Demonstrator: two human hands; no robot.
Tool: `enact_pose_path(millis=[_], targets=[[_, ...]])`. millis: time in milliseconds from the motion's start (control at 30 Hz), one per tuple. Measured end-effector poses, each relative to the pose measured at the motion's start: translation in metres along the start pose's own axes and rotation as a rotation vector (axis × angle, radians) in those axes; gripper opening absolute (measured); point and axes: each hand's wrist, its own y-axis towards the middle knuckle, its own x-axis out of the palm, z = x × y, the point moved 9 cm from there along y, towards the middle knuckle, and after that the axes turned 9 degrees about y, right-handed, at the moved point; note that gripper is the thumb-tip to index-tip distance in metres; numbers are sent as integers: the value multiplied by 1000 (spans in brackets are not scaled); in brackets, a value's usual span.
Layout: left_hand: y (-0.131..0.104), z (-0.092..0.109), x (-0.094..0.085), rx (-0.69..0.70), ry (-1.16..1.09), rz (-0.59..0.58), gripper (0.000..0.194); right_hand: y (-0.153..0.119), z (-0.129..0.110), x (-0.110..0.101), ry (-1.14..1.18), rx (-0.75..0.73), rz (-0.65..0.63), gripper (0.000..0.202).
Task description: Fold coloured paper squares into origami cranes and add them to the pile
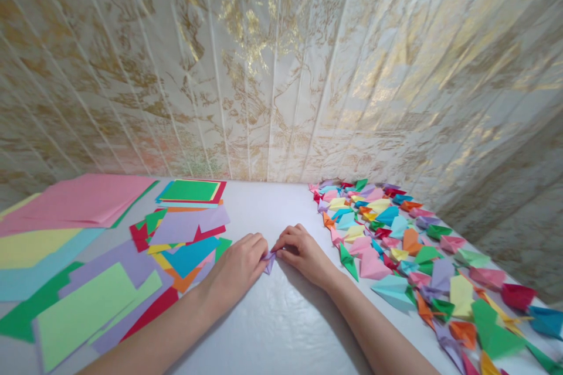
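A small folded piece of purple paper (269,262) is between my two hands, low over the white table (264,328). On its left side, my left hand (247,255) grips the paper with fingers curled together. From the right, my right hand (301,251) pinches its upper corner between thumb and fingertips. My left fingers partly hide the paper.
Loose coloured sheets, including a light green one (85,310) and large pink ones (83,199), cover the left side. A small stack topped with green (191,190) lies at the back left. Many folded paper shapes (372,266) spread over the right side. A patterned curtain (264,70) hangs behind.
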Motion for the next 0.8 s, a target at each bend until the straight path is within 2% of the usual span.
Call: enact_pose_path(millis=[233,467,633,800], targets=[[2,-7,4,-58,-71,78,18,1,4,0,43,24,-8,17],[5,-16,7,-97,-173,131,15,3,6,3,14,77,69,9],[4,-22,8,-109,-224,136,13,3,7,3,34,100,101,8],[5,-25,8,-124,-260,121,14,4,1,8,-70,118,134,6]])
